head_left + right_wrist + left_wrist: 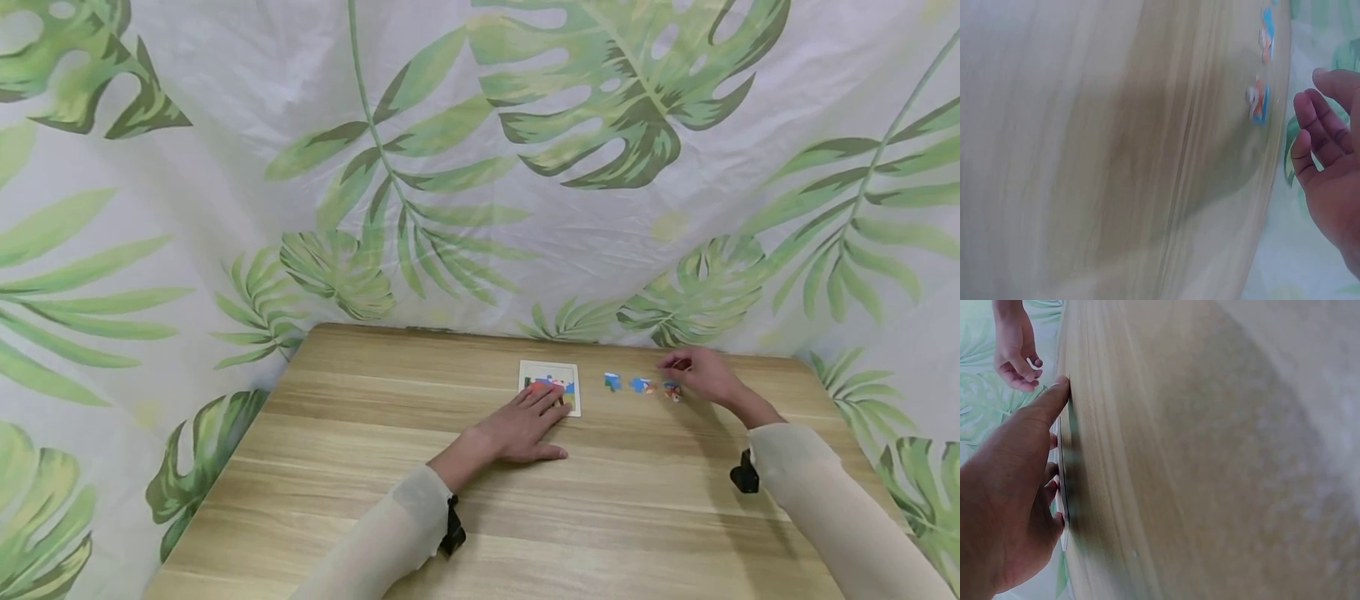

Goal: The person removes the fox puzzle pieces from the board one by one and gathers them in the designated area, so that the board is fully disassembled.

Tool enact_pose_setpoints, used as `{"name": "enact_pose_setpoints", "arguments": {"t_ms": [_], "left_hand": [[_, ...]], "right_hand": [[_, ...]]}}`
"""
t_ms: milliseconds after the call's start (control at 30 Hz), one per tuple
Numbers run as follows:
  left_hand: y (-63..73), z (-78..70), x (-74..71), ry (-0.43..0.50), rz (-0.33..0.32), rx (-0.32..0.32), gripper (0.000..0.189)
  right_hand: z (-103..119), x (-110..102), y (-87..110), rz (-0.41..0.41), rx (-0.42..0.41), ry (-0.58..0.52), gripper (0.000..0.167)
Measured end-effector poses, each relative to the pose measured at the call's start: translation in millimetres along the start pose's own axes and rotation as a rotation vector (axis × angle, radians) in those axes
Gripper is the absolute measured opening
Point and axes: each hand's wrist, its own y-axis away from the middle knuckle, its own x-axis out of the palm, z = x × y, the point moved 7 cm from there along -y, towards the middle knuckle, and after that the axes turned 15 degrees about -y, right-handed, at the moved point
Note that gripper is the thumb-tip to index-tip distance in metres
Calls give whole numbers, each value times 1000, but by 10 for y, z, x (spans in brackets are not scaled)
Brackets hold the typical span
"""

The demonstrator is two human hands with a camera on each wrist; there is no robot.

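Note:
My left hand (525,427) lies with its fingers spread over the lower part of a small white-bordered picture puzzle board (549,372), hiding part of its colourful picture. In the left wrist view, the thumb of that left hand (1013,487) reaches out to the tabletop. Raised above the table's far right part, my right hand (707,375) has loosely bent fingers, and no object shows between them in the right wrist view. Just below it is an orange and blue jigsaw piece (1258,103). A blue and orange piece (642,385) and a blue and green piece (612,382) lie to its left.
The wood-grain tabletop (420,392) extends around both hands. Behind it hangs a white cloth with green leaf prints (450,267), right along the table's back edge. A black wrist device (745,472) sits under the right sleeve (810,475), and another is at the left sleeve.

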Motion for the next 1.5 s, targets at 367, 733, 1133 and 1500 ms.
{"name": "enact_pose_setpoints", "arguments": {"t_ms": [367,733,1133,1500], "left_hand": [[-21,10,-41,26,-20,-2,79],[-45,-3,-44,25,-25,7,77],[78,-19,-122,24,-60,45,73],[242,-19,-97,21,-4,56,72]], "right_hand": [[324,208,-165,36,-94,-44,17],[460,450,-333,88,-115,-88,15],[673,771,-484,163,-140,-107,19],[821,1080,-582,228,-226,-116,19]]}}
